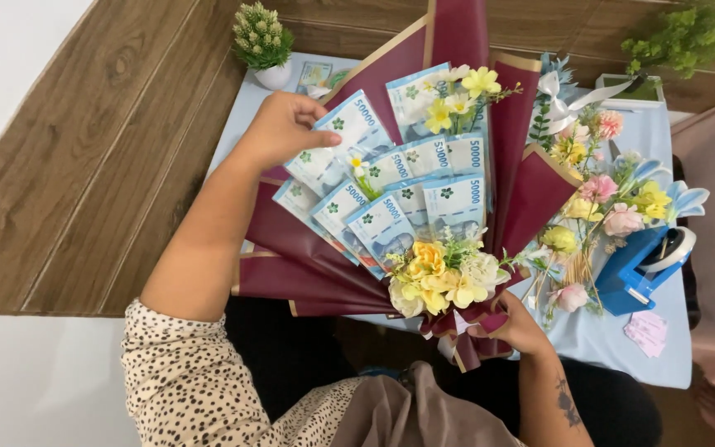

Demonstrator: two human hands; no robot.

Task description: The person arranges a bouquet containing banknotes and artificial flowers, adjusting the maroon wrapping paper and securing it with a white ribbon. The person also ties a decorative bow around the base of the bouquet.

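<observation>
left hand [279, 128] grip pinches a folded banknote [337, 136] at bouquet [407, 207] top-left, right hand [519, 327] grip squeezed round stem wrap over table [614, 339]; best keep base steady w/ right, nudge note gently into fan.

Bouquet wrap [457, 33] top cut by frame edge; stems hidden inside right hand [516, 327] grip; tape dispenser [635, 277] partly behind flowers [597, 207].

A pale blue table [614, 348] stands by wood-panelled wall [101, 182], perhaps white floor below.
</observation>
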